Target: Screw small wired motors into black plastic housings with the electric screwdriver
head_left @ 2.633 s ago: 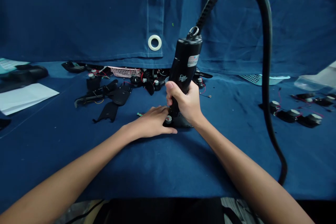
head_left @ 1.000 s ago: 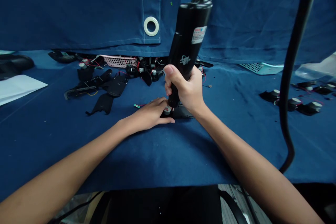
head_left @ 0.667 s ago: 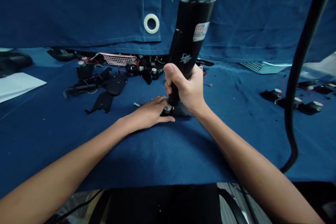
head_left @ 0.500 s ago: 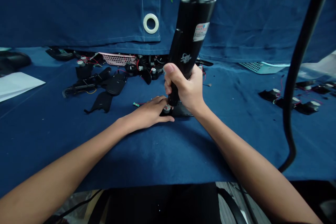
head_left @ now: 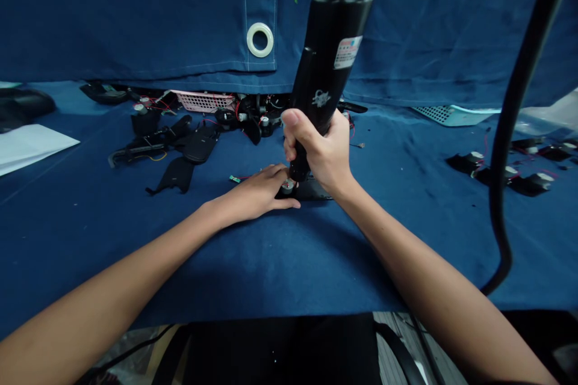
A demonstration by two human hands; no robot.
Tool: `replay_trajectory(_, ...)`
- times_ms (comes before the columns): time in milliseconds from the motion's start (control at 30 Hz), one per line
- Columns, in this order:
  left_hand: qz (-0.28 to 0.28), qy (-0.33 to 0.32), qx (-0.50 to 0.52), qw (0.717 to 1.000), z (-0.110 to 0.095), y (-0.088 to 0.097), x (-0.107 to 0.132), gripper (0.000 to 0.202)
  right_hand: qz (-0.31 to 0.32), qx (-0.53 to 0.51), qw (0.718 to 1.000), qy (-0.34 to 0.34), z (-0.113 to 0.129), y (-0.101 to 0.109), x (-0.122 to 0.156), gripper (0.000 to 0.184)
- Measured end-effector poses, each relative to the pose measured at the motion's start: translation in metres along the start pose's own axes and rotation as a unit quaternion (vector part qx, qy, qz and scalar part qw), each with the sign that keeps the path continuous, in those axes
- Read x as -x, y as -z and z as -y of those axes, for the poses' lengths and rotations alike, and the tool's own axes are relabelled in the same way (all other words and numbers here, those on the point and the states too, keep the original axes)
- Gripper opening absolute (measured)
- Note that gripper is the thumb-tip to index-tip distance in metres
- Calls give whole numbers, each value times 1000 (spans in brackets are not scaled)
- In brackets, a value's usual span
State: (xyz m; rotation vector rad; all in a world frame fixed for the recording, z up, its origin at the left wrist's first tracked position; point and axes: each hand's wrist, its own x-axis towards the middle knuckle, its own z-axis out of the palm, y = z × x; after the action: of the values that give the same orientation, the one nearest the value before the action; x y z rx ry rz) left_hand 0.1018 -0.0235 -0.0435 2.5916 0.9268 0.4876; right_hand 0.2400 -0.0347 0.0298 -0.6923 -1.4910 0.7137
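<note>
My right hand (head_left: 321, 147) is wrapped round a black electric screwdriver (head_left: 327, 54), which stands tilted with its tip pointing down. The tip meets a black plastic part (head_left: 313, 190) lying on the blue cloth, near a small silver motor (head_left: 288, 186) on that part. My left hand (head_left: 259, 192) grips the left end of the black part, thumb on the near side and fingers on the far side. A small green circuit board (head_left: 234, 179) with a red wire lies just beyond the left fingers. The screwdriver's bit is hidden.
Black plastic shells (head_left: 176, 174) and wired parts lie at the left, near a pink basket (head_left: 205, 101). Several motor pieces (head_left: 533, 183) sit at the right, below a teal basket (head_left: 456, 115). A thick black cable (head_left: 501, 162) hangs at the right. White paper (head_left: 34, 147) lies far left.
Almost nothing differs. The screwdriver's upper end has shifted very slightly, while both hands keep their places on the tool and the black part.
</note>
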Motion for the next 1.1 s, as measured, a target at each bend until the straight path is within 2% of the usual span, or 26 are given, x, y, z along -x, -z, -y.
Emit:
replay_trajectory(167,-7,-5,4,1000,-1,0,0,62,-12,36,999,-19,2,0,1,38)
replay_trajectory(700,10,18,9,1000,-2,2,1,65,-1,35,999,9,-6,0,0,37)
replay_trajectory(1100,7,24,12,1000,-4,3,0,67,-8,43,999,-12,-4,0,1,41)
